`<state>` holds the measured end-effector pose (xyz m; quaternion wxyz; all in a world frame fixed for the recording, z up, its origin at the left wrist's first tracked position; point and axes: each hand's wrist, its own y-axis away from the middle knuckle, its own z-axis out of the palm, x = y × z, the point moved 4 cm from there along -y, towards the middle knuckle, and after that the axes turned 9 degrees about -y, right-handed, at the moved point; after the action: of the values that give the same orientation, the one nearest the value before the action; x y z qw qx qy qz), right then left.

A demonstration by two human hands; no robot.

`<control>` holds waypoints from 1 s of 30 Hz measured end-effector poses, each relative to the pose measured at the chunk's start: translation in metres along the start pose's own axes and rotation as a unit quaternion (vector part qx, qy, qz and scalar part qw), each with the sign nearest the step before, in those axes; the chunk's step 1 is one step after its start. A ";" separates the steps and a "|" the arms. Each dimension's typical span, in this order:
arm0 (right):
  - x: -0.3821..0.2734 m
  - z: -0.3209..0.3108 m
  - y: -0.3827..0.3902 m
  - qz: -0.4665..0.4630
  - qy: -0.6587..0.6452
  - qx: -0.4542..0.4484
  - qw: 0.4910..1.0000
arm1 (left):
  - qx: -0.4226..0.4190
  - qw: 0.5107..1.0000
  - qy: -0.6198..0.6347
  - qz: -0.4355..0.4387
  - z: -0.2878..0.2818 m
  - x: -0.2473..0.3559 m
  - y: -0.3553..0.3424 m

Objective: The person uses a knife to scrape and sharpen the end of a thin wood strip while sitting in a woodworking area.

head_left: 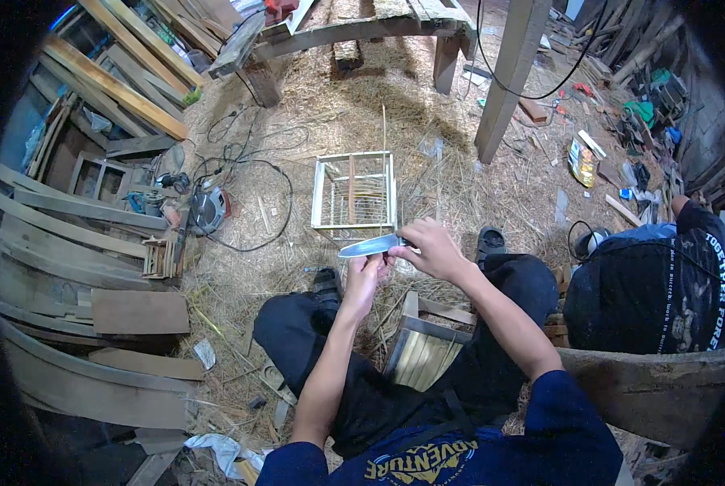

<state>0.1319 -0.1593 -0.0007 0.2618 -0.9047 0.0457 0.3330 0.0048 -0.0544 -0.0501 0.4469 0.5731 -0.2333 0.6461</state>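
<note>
A knife point(369, 247) with a broad, bright blade lies across the space in front of my knees, its tip to the left. My right hand point(437, 249) is closed round its handle. Just under the blade, my left hand point(364, 277) has its fingers pinched together; the blade covers part of them, so what they hold cannot be made out. Beyond both hands a small cage point(317, 194) of pale wooden bars and thin rods stands on the floor, with a reddish-brown strip across its top. Between my legs sits a slatted wooden box point(431, 356).
Straw and shavings cover the floor point(273, 186). To the left are a circular saw point(210, 209) with trailing cable and stacked boards point(140, 312). A wooden bench point(362, 31) and post point(514, 81) stand ahead. Another person in a black shirt point(662, 283) sits close on my right.
</note>
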 end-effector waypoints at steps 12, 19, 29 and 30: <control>-0.001 0.005 0.001 -0.025 0.025 -0.032 0.999 | 0.002 0.997 -0.072 0.034 -0.004 0.001 0.009; 0.011 -0.021 -0.004 0.019 0.037 0.009 0.999 | -0.049 0.987 -0.146 0.047 0.001 0.009 0.022; 0.006 -0.016 0.007 0.097 0.007 0.038 0.994 | -0.016 0.992 -0.124 0.015 -0.006 0.012 0.017; -0.002 -0.006 0.006 0.048 -0.006 0.018 0.999 | -0.004 0.995 -0.098 0.008 -0.011 0.005 0.015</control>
<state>0.1321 -0.1671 0.0018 0.2617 -0.8946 0.0932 0.3501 -0.0128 -0.0515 -0.0449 0.4191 0.6296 -0.2834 0.5897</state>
